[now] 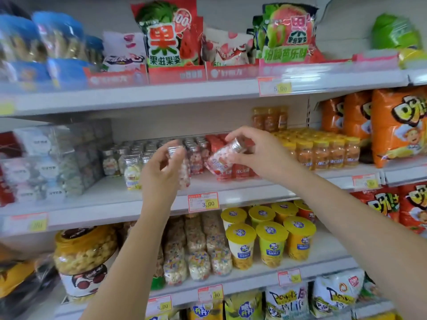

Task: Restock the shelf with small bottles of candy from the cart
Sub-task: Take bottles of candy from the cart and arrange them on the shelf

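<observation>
1. Our left hand (161, 174) gripped a small candy bottle (181, 162), thumb and fingers curled round it near the silver cap. It stood roughly upright. It was blurred, so the label was unreadable.
2. Our right hand (261, 153) pinched a second bottle (218, 159) between thumb and fingertips just below its silver cap. It was tilted, cap up and to the right, with pink-white candies inside. The label was red and white, its text too blurred to read.
3. Both bottles were over the middle shelf (104, 204), in front of the stocked silver-capped rows (138, 155) and the red-capped bottles (215, 138).
4. The yellow-capped bottles (323, 151) stood to the right, next to the orange snack bags (397, 125).
5. The price tag (203, 202) on the middle shelf edge, below our hands, read "3.00". The upper tag (275, 87) read "5.00".
6. The watermelon bag (165, 35) on the top shelf read "果滋果姿". The green guava bag (288, 31) carried the same brand.
</observation>
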A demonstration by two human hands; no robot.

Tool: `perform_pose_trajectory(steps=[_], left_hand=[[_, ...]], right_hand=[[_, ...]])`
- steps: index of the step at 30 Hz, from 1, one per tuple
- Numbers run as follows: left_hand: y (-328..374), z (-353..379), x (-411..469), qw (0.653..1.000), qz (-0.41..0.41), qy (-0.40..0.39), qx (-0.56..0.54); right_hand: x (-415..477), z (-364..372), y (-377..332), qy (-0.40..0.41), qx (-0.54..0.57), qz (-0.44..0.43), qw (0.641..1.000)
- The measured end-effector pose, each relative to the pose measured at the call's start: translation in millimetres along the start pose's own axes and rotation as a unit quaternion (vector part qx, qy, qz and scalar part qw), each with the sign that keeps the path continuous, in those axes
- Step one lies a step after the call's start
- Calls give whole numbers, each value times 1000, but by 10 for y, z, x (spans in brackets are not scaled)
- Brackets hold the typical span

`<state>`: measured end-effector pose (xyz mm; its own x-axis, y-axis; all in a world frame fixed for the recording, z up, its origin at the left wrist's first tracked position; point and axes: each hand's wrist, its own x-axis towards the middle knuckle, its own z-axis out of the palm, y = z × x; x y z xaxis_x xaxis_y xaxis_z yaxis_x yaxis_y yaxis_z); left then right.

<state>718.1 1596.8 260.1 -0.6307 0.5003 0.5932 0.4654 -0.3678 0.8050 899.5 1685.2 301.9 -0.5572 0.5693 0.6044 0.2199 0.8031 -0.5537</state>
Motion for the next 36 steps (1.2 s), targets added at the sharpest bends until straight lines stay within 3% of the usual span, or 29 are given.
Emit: perform_pose_trajectory(steps=[4,7,16,26,29,32,36], left_hand=[[-122,138,158,997,40,16,70],[-261,216,214,992,41,17,118],[-451,328,355,986,44,20,162],[-532,392,342,987,55,45,142],[-518,434,329,986,53,52,148],[-519,482,315,983,45,35,177],[-521,528,360,968,46,-7,246]], right_hand=[[564,191,-101,21,-44,-44,998],[927,318,-129,-15,-123,-53,991],[1635,717,-48,-118,-323,61,937],[1845,734,38,-226,-356,111,900],[1864,787,-13,-212,-373,115,896],[1859,846,-57,-200,-408,94,886],[1861,845,-72,-241,-446,81,858]])
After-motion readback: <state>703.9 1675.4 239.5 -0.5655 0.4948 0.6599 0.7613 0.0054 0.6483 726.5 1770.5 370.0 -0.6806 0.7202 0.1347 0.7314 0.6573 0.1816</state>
